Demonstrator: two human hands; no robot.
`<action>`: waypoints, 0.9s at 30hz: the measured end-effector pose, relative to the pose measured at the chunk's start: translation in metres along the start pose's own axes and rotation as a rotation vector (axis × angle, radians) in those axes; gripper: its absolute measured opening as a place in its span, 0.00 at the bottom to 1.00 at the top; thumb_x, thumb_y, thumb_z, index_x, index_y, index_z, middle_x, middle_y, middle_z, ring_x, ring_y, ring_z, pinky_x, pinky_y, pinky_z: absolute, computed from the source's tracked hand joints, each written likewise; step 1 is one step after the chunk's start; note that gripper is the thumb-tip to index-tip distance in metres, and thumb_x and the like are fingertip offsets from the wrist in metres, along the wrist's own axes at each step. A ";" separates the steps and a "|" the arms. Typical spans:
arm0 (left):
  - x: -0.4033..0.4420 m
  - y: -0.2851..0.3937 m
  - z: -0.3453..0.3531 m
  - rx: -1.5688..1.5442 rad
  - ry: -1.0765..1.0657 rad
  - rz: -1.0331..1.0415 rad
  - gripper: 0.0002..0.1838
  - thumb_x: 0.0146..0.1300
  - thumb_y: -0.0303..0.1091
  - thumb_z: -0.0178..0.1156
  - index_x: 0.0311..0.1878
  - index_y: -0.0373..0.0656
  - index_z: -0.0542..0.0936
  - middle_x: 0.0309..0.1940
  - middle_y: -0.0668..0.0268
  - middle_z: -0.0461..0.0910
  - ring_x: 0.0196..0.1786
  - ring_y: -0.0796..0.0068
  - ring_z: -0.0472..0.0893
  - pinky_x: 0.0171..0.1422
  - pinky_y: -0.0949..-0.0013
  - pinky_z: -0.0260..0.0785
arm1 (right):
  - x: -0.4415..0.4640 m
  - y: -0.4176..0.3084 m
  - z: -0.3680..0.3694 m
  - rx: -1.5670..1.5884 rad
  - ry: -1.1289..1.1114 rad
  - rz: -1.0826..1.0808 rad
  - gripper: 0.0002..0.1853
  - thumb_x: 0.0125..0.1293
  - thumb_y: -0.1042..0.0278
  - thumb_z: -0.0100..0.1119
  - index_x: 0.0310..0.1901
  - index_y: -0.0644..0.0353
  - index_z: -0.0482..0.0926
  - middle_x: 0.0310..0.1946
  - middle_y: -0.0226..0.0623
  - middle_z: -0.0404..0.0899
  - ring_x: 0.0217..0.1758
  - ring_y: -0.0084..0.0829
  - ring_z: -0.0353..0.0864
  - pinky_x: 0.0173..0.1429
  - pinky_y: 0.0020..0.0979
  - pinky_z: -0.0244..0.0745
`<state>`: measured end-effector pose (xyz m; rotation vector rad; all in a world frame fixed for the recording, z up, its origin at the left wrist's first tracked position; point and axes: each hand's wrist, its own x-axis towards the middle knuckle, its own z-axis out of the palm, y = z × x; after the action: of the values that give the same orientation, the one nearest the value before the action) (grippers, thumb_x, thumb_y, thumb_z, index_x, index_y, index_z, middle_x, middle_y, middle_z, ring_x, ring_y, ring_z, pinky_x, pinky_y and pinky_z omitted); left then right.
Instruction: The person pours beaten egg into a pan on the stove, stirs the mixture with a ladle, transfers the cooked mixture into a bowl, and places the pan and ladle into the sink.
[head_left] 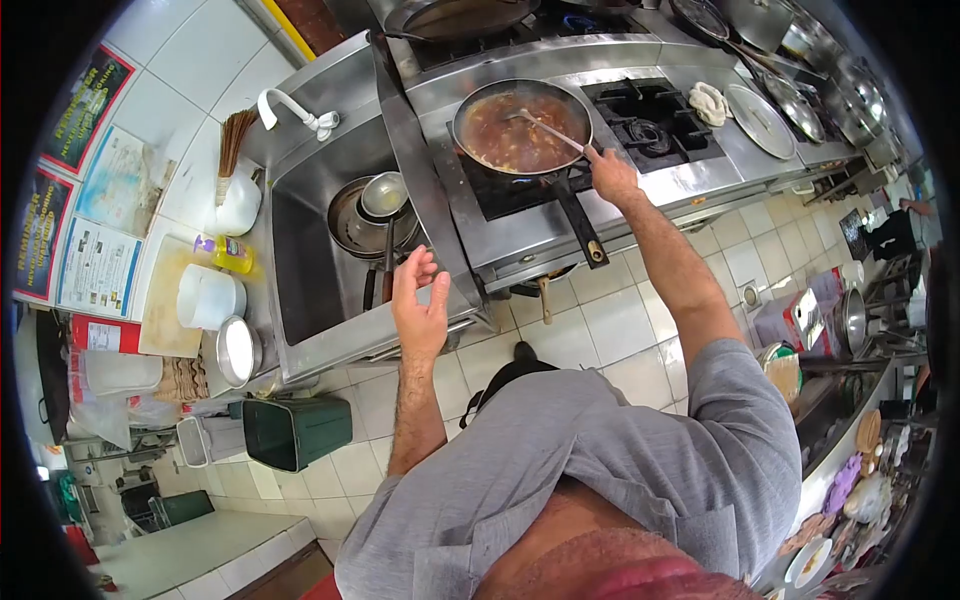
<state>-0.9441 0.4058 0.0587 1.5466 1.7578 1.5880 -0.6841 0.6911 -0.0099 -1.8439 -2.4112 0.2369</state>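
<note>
My right hand (614,177) is closed around the pale handle of a cooking spoon (548,128), whose head dips into a frying pan (589,122). Reddish-brown sauce with small chunks (500,140) fills much of the pan, which sits on the stove's front left burner. Its dark handle (577,222) points toward my body and is not held. My left hand (422,305) hovers near the sink's right edge, fingers loosely curled and thumb apart, with nothing in it. Close to that hand, a ladle or small round-bowled pan (385,194) rests over another pan (345,218) in the sink.
The metal sink (300,260) with its white faucet (300,115) is at left. Right of the pan are a bare burner (650,120), a folded cloth (709,103) and a round lid (760,122). A green bin (297,434) stands on the tiled floor (640,330).
</note>
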 end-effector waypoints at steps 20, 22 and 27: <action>0.048 -0.013 0.071 0.515 0.432 0.178 0.25 0.54 0.29 0.62 0.56 0.40 0.69 0.50 0.58 0.67 0.54 0.61 0.64 0.59 0.60 0.55 | 0.043 0.063 -0.042 0.332 0.007 -0.275 0.15 0.59 0.71 0.49 0.48 0.63 0.73 0.34 0.57 0.78 0.41 0.49 0.79 0.45 0.42 0.73; 0.047 -0.014 0.074 0.536 0.470 0.198 0.25 0.54 0.31 0.62 0.56 0.39 0.70 0.48 0.57 0.67 0.51 0.60 0.64 0.56 0.59 0.56 | 0.024 0.039 -0.075 0.401 -0.257 -0.091 0.16 0.59 0.70 0.48 0.49 0.65 0.72 0.29 0.54 0.78 0.35 0.45 0.81 0.40 0.40 0.74; 0.048 -0.011 0.077 0.530 0.471 0.154 0.25 0.53 0.31 0.62 0.56 0.39 0.70 0.49 0.57 0.67 0.52 0.60 0.65 0.57 0.60 0.57 | 0.010 0.023 -0.077 0.629 -0.463 0.037 0.17 0.61 0.71 0.47 0.52 0.62 0.71 0.15 0.34 0.70 0.08 0.23 0.63 0.11 0.28 0.55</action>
<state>-0.9066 0.4876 0.0437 1.6488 2.5343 1.7612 -0.6514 0.7114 0.0616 -1.6477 -2.1546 1.3747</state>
